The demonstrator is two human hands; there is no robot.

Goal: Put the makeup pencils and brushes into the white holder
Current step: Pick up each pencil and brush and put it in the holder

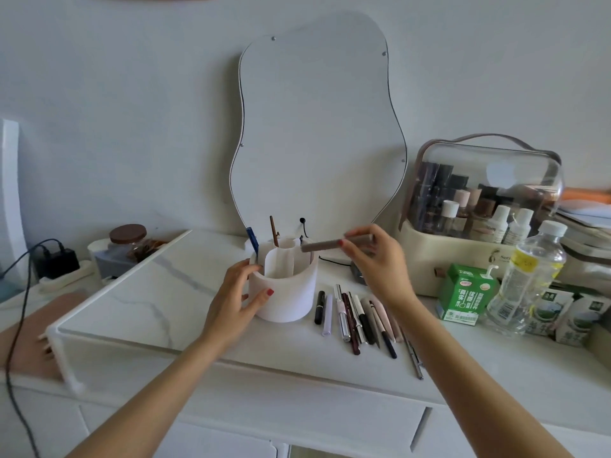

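The white holder (pixel 285 292), round with inner dividers, stands on the marble top in the middle. A blue pencil (pixel 252 239), a brown pencil (pixel 274 231) and a dark-tipped brush stick up from its far compartments. My left hand (pixel 238 294) grips the holder's left wall. My right hand (pixel 377 259) holds a taupe makeup pencil (pixel 322 245) almost level, its left end over the holder's right rim. Several pencils and brushes (pixel 358 317) lie side by side on the top just right of the holder.
A wavy mirror (pixel 317 127) leans on the wall behind. A clear-lidded cosmetics case (pixel 479 200), green carton (pixel 466 294), water bottle (pixel 525 276) and more cartons crowd the right. A jar (pixel 128 239), charger and cable sit at the left.
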